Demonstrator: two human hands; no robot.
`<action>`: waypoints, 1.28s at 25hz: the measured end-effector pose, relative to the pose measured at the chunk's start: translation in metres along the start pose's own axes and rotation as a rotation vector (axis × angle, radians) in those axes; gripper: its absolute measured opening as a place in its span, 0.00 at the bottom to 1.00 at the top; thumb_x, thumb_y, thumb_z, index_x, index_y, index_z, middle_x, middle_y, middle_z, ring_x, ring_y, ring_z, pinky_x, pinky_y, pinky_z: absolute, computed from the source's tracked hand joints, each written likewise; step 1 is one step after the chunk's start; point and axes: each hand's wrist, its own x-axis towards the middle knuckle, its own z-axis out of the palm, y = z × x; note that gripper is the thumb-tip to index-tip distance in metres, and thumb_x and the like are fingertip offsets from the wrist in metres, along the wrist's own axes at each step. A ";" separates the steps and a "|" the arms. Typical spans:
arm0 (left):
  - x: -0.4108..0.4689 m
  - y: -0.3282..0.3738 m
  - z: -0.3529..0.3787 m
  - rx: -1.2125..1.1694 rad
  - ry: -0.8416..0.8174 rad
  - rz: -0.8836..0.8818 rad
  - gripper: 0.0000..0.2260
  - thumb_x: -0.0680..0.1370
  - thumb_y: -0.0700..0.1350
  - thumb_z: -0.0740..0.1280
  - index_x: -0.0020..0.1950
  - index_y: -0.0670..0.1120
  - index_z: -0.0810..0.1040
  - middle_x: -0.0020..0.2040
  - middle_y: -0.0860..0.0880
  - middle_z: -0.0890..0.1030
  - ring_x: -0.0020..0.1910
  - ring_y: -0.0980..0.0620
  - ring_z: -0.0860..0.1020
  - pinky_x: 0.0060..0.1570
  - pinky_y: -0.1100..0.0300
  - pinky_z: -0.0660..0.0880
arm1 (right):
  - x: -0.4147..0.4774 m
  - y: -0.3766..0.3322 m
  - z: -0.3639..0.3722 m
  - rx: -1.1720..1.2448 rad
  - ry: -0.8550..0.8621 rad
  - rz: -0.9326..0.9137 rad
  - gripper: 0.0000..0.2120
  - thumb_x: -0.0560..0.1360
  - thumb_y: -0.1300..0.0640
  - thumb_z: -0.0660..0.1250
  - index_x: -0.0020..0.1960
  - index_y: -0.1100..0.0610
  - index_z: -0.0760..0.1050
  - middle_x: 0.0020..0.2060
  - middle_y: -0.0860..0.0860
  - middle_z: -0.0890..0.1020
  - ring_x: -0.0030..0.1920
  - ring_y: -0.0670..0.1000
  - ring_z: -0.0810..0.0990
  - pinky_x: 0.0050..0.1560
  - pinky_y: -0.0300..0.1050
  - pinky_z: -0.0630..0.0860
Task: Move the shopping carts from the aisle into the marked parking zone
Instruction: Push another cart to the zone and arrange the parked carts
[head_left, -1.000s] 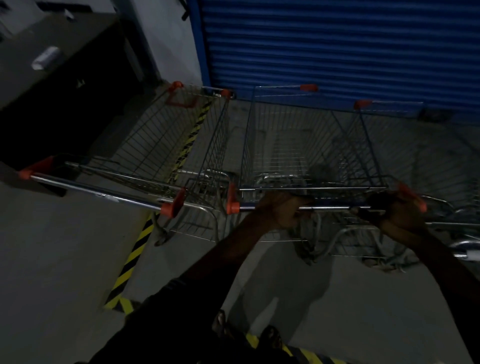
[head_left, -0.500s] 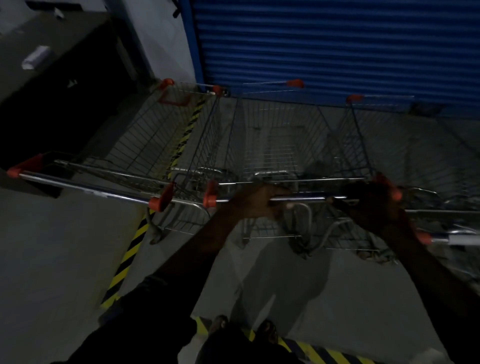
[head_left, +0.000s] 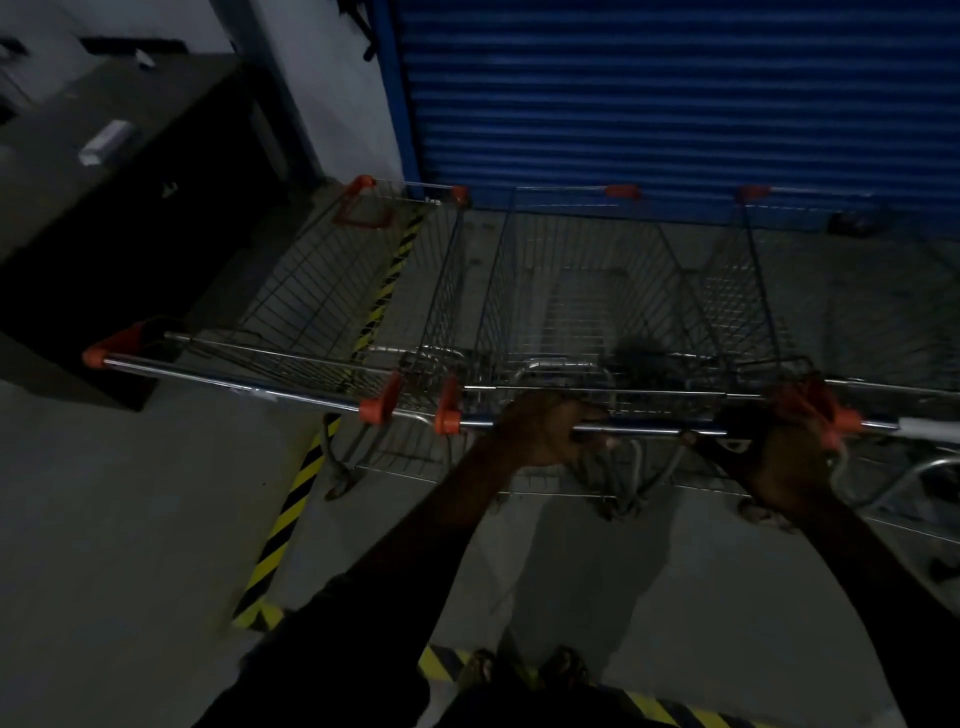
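As I watch head feed: feet (head_left: 524, 670) at striped floor tape (head_left: 660, 706), bottom edge. Left hand (head_left: 545, 431) fingers curled round handle bar (head_left: 644, 428), pressed together. Right hand (head_left: 779, 457) grips same bar beside orange end cap; fingers curled, spacing too dim to tell. Held cart (head_left: 582, 291) stands beyond tape, between left cart (head_left: 332, 291) and right cart (head_left: 748, 291), just beside both. Side tape line (head_left: 291, 514) runs under left cart. Blue shutter (head_left: 675, 93) behind; dark counter (head_left: 104, 208) far left.

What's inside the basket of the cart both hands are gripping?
The basket looks empty: bare floor shows through the wire. A dark patch near the handle is too dim to identify.
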 end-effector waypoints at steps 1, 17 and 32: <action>-0.004 -0.001 0.003 -0.003 -0.004 0.007 0.16 0.78 0.64 0.64 0.60 0.58 0.80 0.49 0.55 0.84 0.45 0.54 0.82 0.45 0.57 0.79 | -0.004 -0.002 -0.003 -0.031 0.004 -0.015 0.36 0.74 0.25 0.59 0.41 0.57 0.85 0.38 0.54 0.87 0.41 0.58 0.85 0.47 0.46 0.74; -0.039 -0.028 -0.025 -0.092 -0.038 0.045 0.12 0.80 0.59 0.69 0.58 0.55 0.83 0.38 0.64 0.78 0.39 0.65 0.77 0.39 0.71 0.70 | -0.016 -0.029 0.031 -0.080 0.004 0.007 0.31 0.73 0.26 0.65 0.41 0.55 0.84 0.36 0.52 0.85 0.42 0.54 0.84 0.49 0.43 0.73; -0.035 -0.046 -0.032 -0.040 0.016 -0.012 0.15 0.79 0.63 0.68 0.60 0.58 0.83 0.41 0.63 0.81 0.40 0.67 0.77 0.40 0.73 0.68 | 0.015 -0.038 0.051 -0.054 -0.069 0.002 0.44 0.70 0.17 0.50 0.41 0.54 0.85 0.37 0.51 0.86 0.50 0.57 0.85 0.75 0.63 0.61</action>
